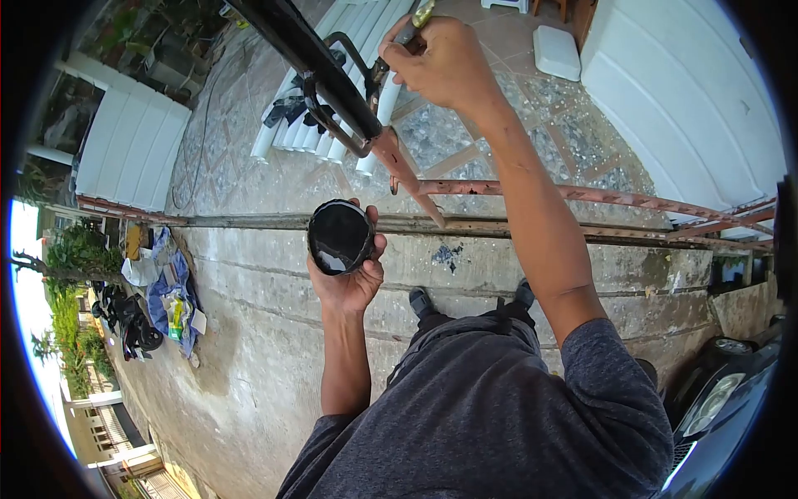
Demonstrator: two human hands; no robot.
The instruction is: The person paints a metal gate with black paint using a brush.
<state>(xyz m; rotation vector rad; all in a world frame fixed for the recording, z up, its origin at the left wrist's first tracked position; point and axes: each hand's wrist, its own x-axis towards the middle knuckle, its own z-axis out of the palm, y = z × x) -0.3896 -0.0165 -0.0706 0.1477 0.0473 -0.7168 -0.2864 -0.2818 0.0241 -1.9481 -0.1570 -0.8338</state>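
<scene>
White pipes [376, 23] lie side by side on the tiled floor [436, 131]. Far left: black motorcycle [135, 324] beside a crumpled blue tarp [181, 273], green bush [83, 252] nearby. Lower right: dark car [721, 407], headlight [713, 404] showing.

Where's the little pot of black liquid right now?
In the head view, the pot is in the person's left hand, slightly left of the picture's centre, below the black tube.

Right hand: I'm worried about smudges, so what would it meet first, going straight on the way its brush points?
Probably the side loop on the black metal bar: the brush in the right hand slants toward it, though a single view leaves depth and contact unclear.
</scene>
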